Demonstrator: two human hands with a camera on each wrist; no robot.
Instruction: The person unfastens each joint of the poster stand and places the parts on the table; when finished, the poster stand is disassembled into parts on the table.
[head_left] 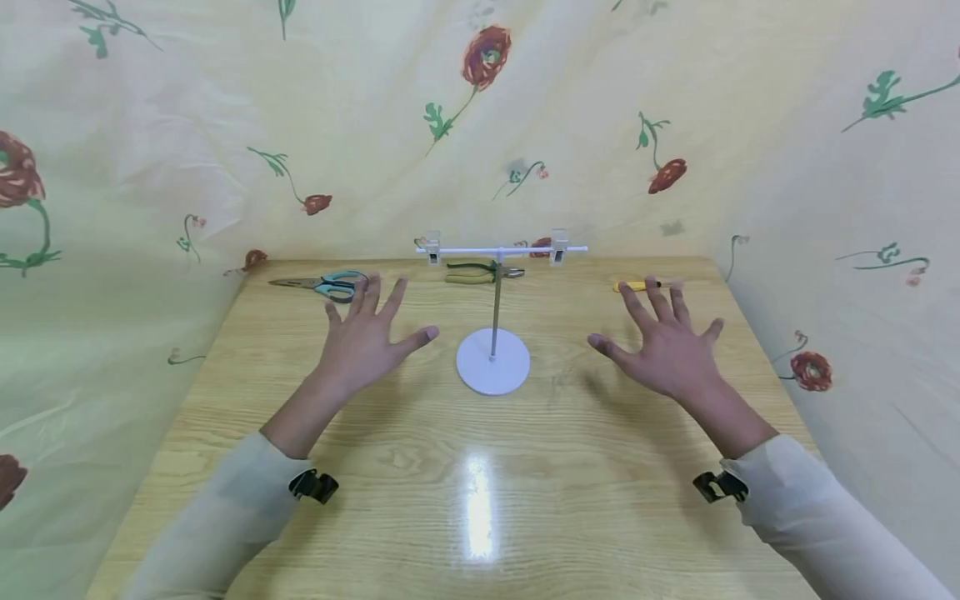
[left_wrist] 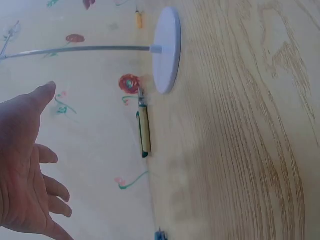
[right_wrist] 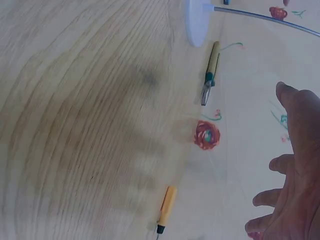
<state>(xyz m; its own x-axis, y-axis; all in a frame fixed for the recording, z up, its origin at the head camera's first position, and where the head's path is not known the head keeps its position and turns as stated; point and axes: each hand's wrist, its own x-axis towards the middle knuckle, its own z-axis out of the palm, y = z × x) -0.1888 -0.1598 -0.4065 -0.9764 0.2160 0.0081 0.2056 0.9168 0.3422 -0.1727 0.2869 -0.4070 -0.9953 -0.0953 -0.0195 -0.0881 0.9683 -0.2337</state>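
Observation:
Fingers spread and palm down, my left hand (head_left: 362, 342) hovers over the table's left half, holding nothing. Its fingertips overlap the blue handles of long-nosed pliers (head_left: 315, 284) in the head view. My right hand (head_left: 670, 350) is likewise spread above the right half and holds nothing. Just beyond its fingers lies a yellow-handled tool (head_left: 632, 286) with a thin dark shaft; the fingertips hide part of it. Between the hands stands a white stand (head_left: 492, 375) with a round base, a thin upright rod and a crossbar. Green-handled pliers (head_left: 471, 278) lie behind the rod.
Two clear clips (head_left: 558, 247) sit on the crossbar, one near each end. A flowered cloth (head_left: 375, 125) hangs behind the wooden table (head_left: 405, 500) and along both sides. Light glares off the tabletop near the front. Each sleeve cuff carries a black clip (head_left: 313, 486).

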